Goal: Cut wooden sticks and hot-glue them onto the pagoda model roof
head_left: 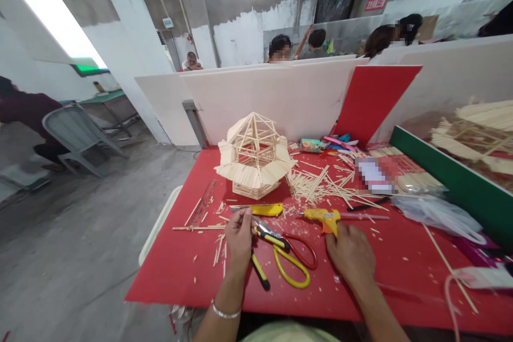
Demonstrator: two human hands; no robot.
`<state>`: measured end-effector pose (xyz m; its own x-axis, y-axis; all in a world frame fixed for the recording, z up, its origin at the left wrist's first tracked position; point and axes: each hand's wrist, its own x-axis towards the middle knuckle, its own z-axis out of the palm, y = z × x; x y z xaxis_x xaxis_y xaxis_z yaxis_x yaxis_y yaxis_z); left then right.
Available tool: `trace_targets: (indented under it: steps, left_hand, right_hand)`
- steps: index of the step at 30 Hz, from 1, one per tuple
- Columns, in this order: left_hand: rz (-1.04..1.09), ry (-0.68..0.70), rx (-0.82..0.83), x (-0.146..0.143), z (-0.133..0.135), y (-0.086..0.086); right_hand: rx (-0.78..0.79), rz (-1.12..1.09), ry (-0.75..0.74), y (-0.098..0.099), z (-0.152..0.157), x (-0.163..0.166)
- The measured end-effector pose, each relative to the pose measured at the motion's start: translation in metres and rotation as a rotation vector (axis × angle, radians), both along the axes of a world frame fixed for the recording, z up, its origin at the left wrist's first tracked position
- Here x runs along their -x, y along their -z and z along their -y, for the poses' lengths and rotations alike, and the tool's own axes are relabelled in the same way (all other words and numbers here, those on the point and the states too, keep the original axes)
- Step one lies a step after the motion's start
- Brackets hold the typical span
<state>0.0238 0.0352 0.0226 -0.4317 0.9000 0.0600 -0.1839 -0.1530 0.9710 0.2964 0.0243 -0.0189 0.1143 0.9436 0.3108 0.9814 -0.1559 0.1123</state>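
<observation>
A yellow hot glue gun (320, 217), its nozzle pointing left and a glue stick out of its back, is gripped by the handle in my right hand (352, 256). My left hand (239, 235) is closed in a pinch; what it holds, if anything, is too small to make out. Thin wooden sticks (198, 228) run up to its left side. Right beside it lie pliers (272, 238) with black-and-yellow handles, scissors (294, 267) with red and yellow loops, and a yellow utility knife (266, 209). Behind them stands a pavilion model (256, 163) built of wooden sticks, its upper roof partly open framework.
Loose sticks (316, 184) and scraps litter the red tabletop (168, 272). A clear ruler (203, 203) lies at left, a plastic bag (436, 216) at right. White boards (272, 91) and a green panel (452, 168) edge the table. Other people sit beyond.
</observation>
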Motion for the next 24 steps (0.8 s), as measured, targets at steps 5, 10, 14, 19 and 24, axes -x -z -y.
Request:
trace_targets:
  steps: [5, 10, 14, 19, 24]
  left_hand:
    - [0.008, -0.016, 0.023, -0.001, -0.001, -0.002]
    - [-0.015, -0.029, 0.031, -0.002, 0.002, -0.008]
    - [-0.212, -0.138, -0.068, 0.005, 0.0, -0.039]
    - [-0.543, -0.348, -0.314, 0.026, -0.042, -0.11]
    - [-0.856, -0.334, -0.452, 0.032, -0.09, -0.167]
  right_hand:
    - [0.013, -0.006, 0.009, -0.004, 0.001, 0.003]
    - [0.031, -0.026, 0.012, -0.007, 0.001, 0.004]
    - [0.028, -0.04, -0.001, -0.005, 0.001, 0.002]
    - [0.024, -0.093, -0.029, -0.005, 0.0, -0.001]
    - [0.024, -0.188, -0.01, -0.036, 0.004, 0.002]
